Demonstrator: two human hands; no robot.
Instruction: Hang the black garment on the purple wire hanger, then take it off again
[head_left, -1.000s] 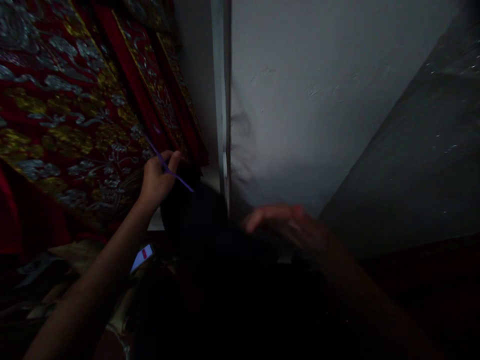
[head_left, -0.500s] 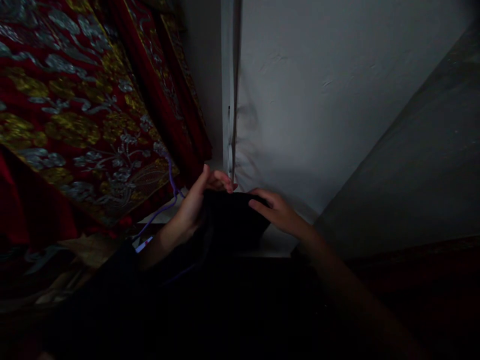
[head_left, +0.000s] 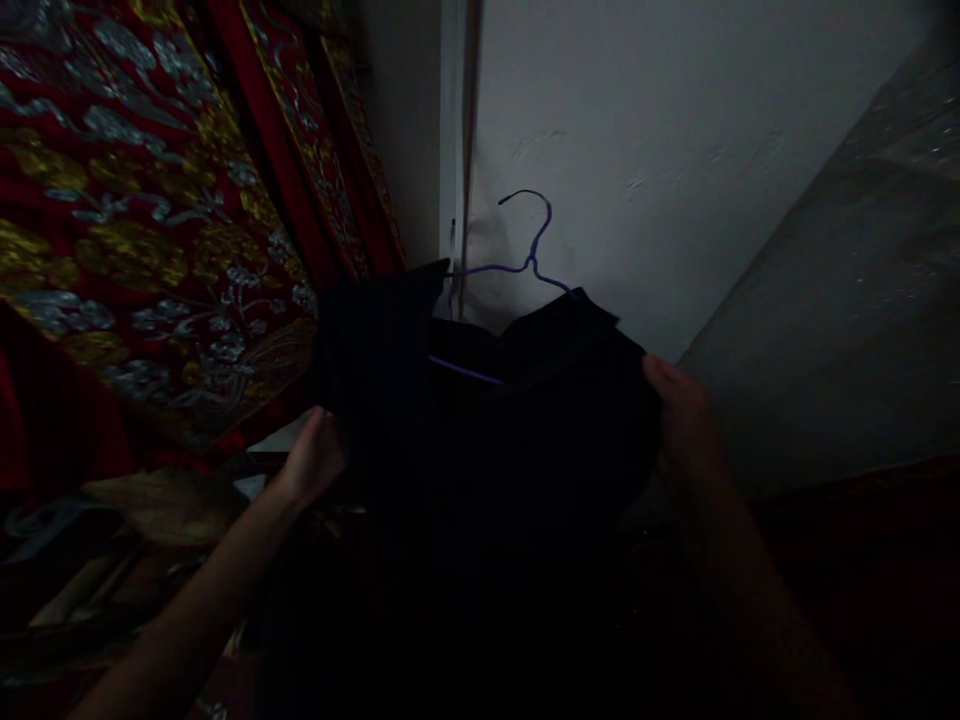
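Note:
A dark collared garment point(head_left: 510, 450) hangs spread on a thin purple wire hanger point(head_left: 531, 262), whose hook rises above the collar and touches nothing that I can see. My left hand point(head_left: 319, 455) is closed on the garment's left edge, below the shoulder. At the opposite shoulder my right hand point(head_left: 679, 410) grips the cloth, its thumb on top and the other fingers mostly hidden behind. Deep shadow swallows the lower part of the garment.
Red cloth with gold and silver embroidery point(head_left: 165, 220) hangs at the left. A pale wall point(head_left: 637, 150) with a vertical pipe or trim point(head_left: 452, 150) stands ahead. A greyish sheet-like surface point(head_left: 847, 300) slopes at the right. Jumbled items point(head_left: 157, 505) lie at lower left.
My hands have moved apart, from close together at the cloth's top to its two sides. The garment is now raised and spread, with the hanger's hook and shoulders showing.

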